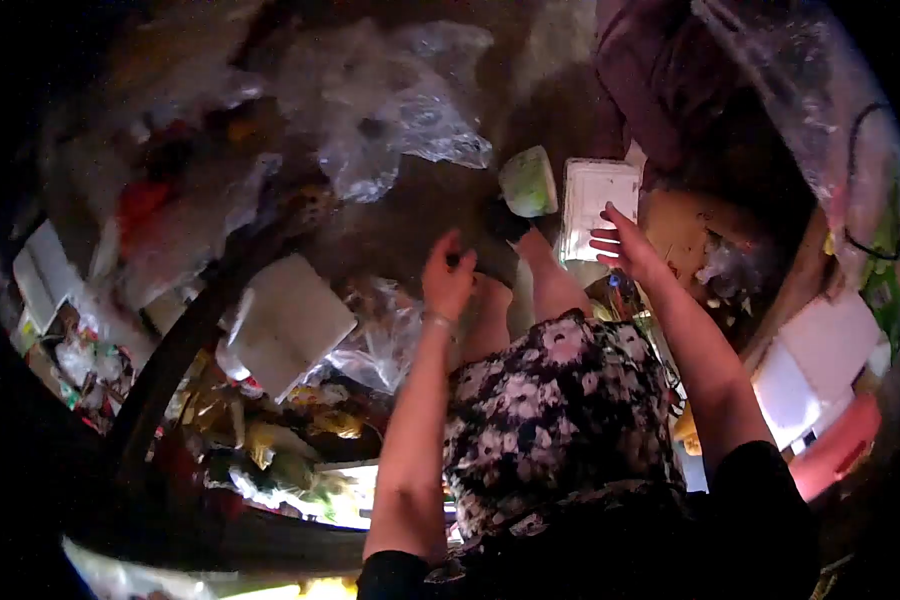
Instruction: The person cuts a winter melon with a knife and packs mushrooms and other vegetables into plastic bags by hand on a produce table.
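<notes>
My left hand (448,280) hangs above the dark floor in front of my knee. Its fingers are loosely bent, with a dark gap between thumb and fingers, and no held thing shows. My right hand (625,243) is open, fingers spread, over the lower right edge of a white, flat rectangular foam piece (598,190); I cannot tell whether they touch. Left of that piece lies a pale green and white rounded object (530,183), close to my dark shoe (510,222).
Crumpled clear plastic film (400,110) lies ahead. A white foam board (292,318) rests on mixed litter to the left, behind a dark curved bar (185,365). At right are a brown cardboard piece (675,230), white foam boxes (820,350) and a large plastic bag (800,90).
</notes>
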`<state>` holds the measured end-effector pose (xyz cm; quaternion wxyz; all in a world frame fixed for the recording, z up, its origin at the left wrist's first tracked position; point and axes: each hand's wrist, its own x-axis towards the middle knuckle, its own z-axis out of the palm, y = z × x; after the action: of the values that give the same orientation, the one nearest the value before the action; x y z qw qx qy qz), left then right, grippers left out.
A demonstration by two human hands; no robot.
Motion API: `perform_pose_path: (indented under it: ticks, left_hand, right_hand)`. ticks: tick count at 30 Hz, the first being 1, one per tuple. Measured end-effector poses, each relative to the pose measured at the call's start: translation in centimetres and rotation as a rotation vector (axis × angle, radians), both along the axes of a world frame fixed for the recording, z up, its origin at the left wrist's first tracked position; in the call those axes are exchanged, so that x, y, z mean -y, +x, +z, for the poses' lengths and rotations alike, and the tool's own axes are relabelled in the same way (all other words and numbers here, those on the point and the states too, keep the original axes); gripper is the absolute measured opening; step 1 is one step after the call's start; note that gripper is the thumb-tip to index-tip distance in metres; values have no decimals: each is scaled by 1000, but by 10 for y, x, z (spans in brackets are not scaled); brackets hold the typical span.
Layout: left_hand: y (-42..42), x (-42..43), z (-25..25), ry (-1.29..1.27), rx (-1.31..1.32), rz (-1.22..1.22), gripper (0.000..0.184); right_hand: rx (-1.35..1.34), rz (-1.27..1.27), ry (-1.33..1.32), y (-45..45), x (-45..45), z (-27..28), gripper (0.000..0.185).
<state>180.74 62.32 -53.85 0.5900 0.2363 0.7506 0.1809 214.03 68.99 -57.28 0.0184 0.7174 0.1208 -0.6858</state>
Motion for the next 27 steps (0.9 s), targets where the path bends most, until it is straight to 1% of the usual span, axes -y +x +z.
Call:
perform_pose_path:
  ticks: [2,3,4,5,6,7,8,9,10,11,12,13,14,15,16,17,18,20,22,24,26,27]
  left_hand:
    - [7,-17,-78,58,73,12,54]
    - [13,-21,-118,105,104,9,58]
    - [24,-36,-129,98,96,4,58]
    - [33,-61,-134,82,19,-105,61]
    - [40,-77,-148,64,-51,-217,65]
    - [48,-80,-180,54,-47,-227,65]
    - [55,-82,-210,23,32,-289,68]
    - [62,-76,-231,-11,111,-350,70]
    - [69,-71,-234,-26,114,-355,70]
    - [78,-73,-226,-102,165,-339,70]
    - [87,-72,-219,-169,213,-321,69]
    - [92,-66,-215,-166,212,-321,69]
    - [95,-61,-205,-135,213,-210,68]
    - [96,-59,-196,-96,207,-92,68]
    - [97,-55,-190,-81,196,-81,68]
    - [97,-49,-186,-118,290,-6,68]
    - [97,-48,-176,-152,386,68,68]
    - [95,-50,-136,-92,467,38,68]
    - [122,-8,-165,179,352,102,69]
    - [115,-19,-98,281,64,-220,72]
    - [126,-19,-40,224,37,-162,72]
    - [129,-17,-11,240,120,-72,70]
  right_hand:
    - [13,-309,-69,5,16,-43,95]
    - [-17,-388,-103,4,22,-62,103]
    - [-24,-392,-111,6,30,-82,103]
    - [-46,-474,-143,3,39,-106,104]
    - [-62,-560,-175,2,50,-130,105]
    - [-131,-633,-190,2,57,-151,94]
    - [-126,-640,-200,5,60,-172,94]
    - [-242,-641,-171,1,59,-186,92]
    - [-357,-641,-145,-8,58,-191,90]
    - [-179,-817,-148,-37,45,-182,83]
    - [-178,-818,-153,-45,41,-176,83]
    - [-195,-786,-86,-51,40,-165,89]
    - [-214,-750,-16,-57,38,-153,95]
    - [-226,-737,-7,-56,41,-148,95]
    - [-183,-670,-17,-52,50,-147,82]
    - [-138,-605,-22,-48,56,-141,70]
    - [-154,-593,-7,-50,60,-127,70]
    - [-156,-671,108,-54,58,-103,64]
    - [-235,-652,124,-47,53,-78,63]
    - [-298,-638,98,-39,63,-40,63]
    - [-307,-731,182,-36,55,4,64]
    - [-309,-687,232,-26,56,24,69]
